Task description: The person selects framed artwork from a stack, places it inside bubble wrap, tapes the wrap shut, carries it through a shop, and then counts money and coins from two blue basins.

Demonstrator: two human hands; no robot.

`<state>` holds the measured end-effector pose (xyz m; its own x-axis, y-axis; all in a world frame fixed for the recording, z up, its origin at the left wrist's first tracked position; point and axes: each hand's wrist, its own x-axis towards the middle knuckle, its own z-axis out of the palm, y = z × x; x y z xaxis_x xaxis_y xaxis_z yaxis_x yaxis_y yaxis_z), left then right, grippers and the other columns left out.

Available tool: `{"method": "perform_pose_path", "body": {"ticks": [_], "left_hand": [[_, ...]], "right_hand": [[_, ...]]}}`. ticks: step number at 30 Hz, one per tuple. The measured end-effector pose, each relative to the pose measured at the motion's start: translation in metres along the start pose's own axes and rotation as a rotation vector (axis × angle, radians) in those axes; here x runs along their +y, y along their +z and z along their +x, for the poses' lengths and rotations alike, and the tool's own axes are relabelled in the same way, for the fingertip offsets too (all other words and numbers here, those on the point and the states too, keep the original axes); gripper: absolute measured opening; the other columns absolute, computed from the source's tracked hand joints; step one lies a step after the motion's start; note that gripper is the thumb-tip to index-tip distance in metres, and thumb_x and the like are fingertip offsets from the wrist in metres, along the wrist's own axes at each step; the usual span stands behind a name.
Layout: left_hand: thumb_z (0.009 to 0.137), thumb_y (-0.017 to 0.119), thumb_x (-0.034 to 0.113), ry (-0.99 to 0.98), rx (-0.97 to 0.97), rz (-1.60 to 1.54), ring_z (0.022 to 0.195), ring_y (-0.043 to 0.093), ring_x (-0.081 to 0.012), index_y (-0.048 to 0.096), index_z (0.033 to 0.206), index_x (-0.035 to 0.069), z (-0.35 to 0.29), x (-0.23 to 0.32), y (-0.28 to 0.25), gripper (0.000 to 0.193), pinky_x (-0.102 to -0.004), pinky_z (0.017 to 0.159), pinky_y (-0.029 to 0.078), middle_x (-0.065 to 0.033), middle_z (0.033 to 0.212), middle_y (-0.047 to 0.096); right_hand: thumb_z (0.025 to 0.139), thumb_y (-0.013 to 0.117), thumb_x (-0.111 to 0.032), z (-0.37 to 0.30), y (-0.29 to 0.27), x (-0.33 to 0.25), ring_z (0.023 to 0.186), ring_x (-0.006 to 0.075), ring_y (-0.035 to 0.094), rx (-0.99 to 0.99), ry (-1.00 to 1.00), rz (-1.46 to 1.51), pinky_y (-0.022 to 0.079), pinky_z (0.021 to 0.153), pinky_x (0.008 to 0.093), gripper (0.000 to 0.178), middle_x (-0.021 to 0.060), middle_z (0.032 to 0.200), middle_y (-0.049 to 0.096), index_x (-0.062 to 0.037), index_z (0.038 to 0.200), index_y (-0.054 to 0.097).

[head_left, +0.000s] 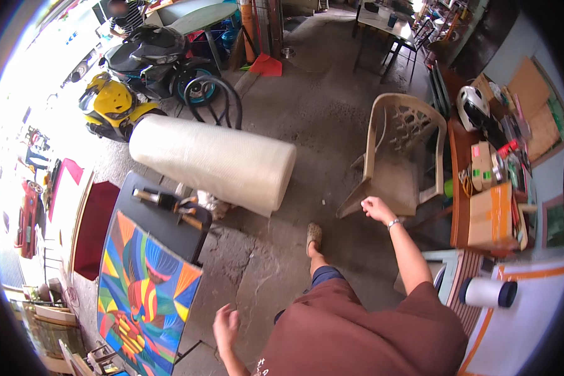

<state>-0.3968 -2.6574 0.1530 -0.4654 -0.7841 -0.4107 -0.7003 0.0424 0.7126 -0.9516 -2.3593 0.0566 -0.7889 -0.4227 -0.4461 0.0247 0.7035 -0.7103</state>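
My left hand (pixel 227 326) hangs beside the right edge of a brightly coloured painting (pixel 145 294), its fingers loosely bent and slightly apart, with nothing seen in it. In front of me on the right, my right hand (pixel 377 210) has its fingers curled in; no object shows in it. A bracelet circles that wrist. The hand appears over the seat of a beige plastic armchair (pixel 398 182); whether it touches the chair I cannot tell. The painting leans by a dark tabletop (pixel 147 219) carrying tools with wooden handles (pixel 188 216).
A big roll of bubble wrap (pixel 213 160) lies ahead to the left, with a yellow scooter (pixel 109 103) and a black motorcycle (pixel 160 59) behind it. On the right, a wooden desk (pixel 460 188) holds a helmet (pixel 473 108) and cardboard boxes (pixel 492 216). Another person (pixel 128 19) is at far left.
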Motion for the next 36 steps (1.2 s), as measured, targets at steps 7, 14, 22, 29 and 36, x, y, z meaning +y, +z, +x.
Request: {"method": "perform_pose_path", "body": {"ticks": [7,14,22,29,36], "left_hand": [[0.088,0.063,0.046,0.202,-0.845,0.534,0.111,0.062,-0.0316,0.058,0.125,0.004,0.191,0.186,0.210,0.056,-0.0407,0.093,0.049,-0.0188,0.116,0.065],[0.089,0.059,0.049,0.317,-0.732,0.540,0.113,0.059,-0.0348,0.058,0.124,0.004,0.406,0.376,0.304,0.057,-0.0425,0.096,0.046,-0.0199,0.118,0.064],[0.091,0.060,0.040,0.357,-0.754,0.282,0.101,0.065,-0.0345,0.063,0.113,0.002,0.709,0.562,0.503,0.045,-0.0418,0.085,0.051,-0.0205,0.102,0.068],[0.094,0.058,0.035,0.662,-1.504,1.228,0.104,0.063,-0.0293,0.055,0.130,0.004,0.967,0.777,0.638,0.047,-0.0378,0.092,0.048,-0.0103,0.123,0.063],[0.096,0.057,0.028,0.160,-0.533,-0.055,0.100,0.063,-0.0195,0.053,0.126,-0.002,1.180,0.978,0.714,0.042,-0.0311,0.084,0.050,-0.0125,0.118,0.062]], "right_hand": [[0.085,0.064,-0.033,0.168,-0.005,0.030,0.080,0.0231,0.068,0.008,0.059,0.060,0.053,0.073,0.0380,0.028,0.0150,0.085,0.071,-0.0060,0.088,0.070],[0.099,0.055,-0.033,0.340,-0.086,-0.071,0.083,0.0136,0.063,-0.578,-0.006,0.181,0.051,0.077,0.0291,0.036,0.0048,0.098,0.066,-0.0017,0.115,0.061],[0.098,0.057,-0.027,0.553,-0.258,-0.050,0.076,0.0115,0.063,-0.105,0.330,0.421,0.052,0.069,0.0309,0.028,0.0063,0.095,0.068,-0.0033,0.111,0.063],[0.098,0.052,-0.032,0.706,-0.256,-0.023,0.102,0.0284,0.063,0.026,0.472,0.259,0.049,0.085,0.0400,0.040,0.0148,0.113,0.066,-0.0052,0.126,0.059],[0.095,0.050,-0.039,0.939,-0.333,-0.042,0.091,0.0307,0.060,-0.107,0.349,0.135,0.047,0.080,0.0425,0.043,0.0179,0.104,0.065,-0.0042,0.117,0.062]]}}
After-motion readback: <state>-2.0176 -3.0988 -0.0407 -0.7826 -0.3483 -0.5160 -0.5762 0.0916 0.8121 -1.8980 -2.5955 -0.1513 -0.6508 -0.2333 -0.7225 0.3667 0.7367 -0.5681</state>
